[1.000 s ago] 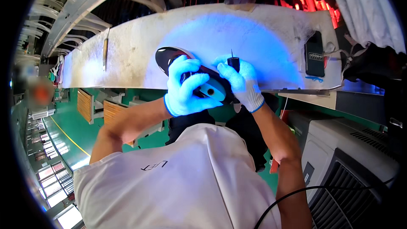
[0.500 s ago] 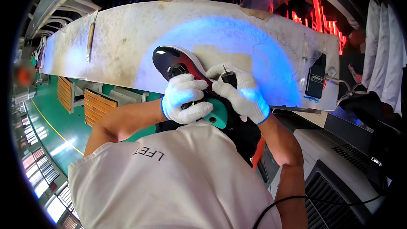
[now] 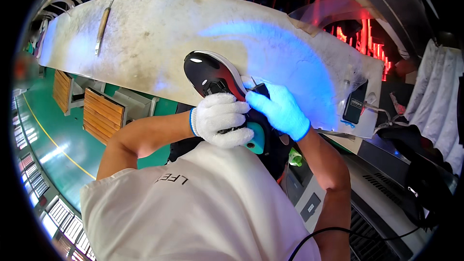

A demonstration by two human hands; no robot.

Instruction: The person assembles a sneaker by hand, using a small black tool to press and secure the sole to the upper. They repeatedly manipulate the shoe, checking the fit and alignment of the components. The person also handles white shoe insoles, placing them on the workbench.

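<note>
A black and dark-red sneaker (image 3: 207,71) with a white sole edge is held in front of my body, its toe pointing away over the table edge. A teal shoe last (image 3: 258,139) fills its heel opening. My left hand (image 3: 222,120), in a white knit glove, wraps over the laced middle of the shoe. On the shoe's right side, my gloved right hand (image 3: 280,106) is closed on a small black tool (image 3: 261,90) with a thin tip, close to the sole edge. Gloved fingers hide the tool's lower part; whether its tip touches the shoe I cannot tell.
A stained pale worktable (image 3: 159,34) curves across the front, with blue light on it. A wooden-handled blade (image 3: 102,26) lies far left, a black phone-like object (image 3: 355,104) at right. Slatted wooden stools (image 3: 102,115) stand left. A black cable (image 3: 333,227) crosses my right arm.
The view has shifted, and the shoe with both hands sits slightly farther right. Blue light now covers most of my right glove and has left my left one. Both grips look the same.
</note>
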